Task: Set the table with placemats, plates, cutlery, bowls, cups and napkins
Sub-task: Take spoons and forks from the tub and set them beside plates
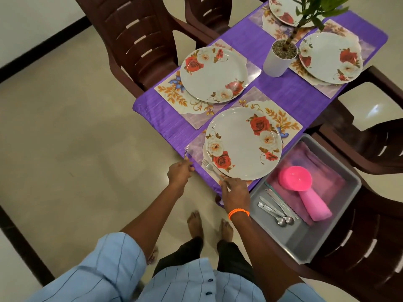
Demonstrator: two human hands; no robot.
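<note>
Four floral plates are showing on the purple tablecloth (257,38), each sitting on a placemat; the farthest plate (281,9) is being cut off by the top edge and partly screened by the leaves of a potted plant (281,56), well beyond both hands. The nearest plate (243,143) is lying just ahead of the right hand, covering most of its placemat (283,120). The left hand (180,173) is gripping a piece of cutlery (186,152) at the table's near corner, fingers curled round the handle; only a thin metal tip is sticking up, so fork or knife cannot be told. The right hand (236,189) is pinching the handle of a fork (209,165), whose tines are resting on the placemat beside the nearest plate's rim; the handle end is being hidden under the fingers. An orange band (238,213) is circling the right wrist. Just right of the right hand, a grey tub (305,243) is sitting on a brown chair (366,253), holding spoons (283,221) and other cutlery, a pink bowl (294,178) over a pink cup (314,205), and folded pink napkins (320,162); the exact count of cutlery is hard to make out. The second plate (214,74) is lying ahead of the left hand, the third plate (330,57) far ahead to the right.
</note>
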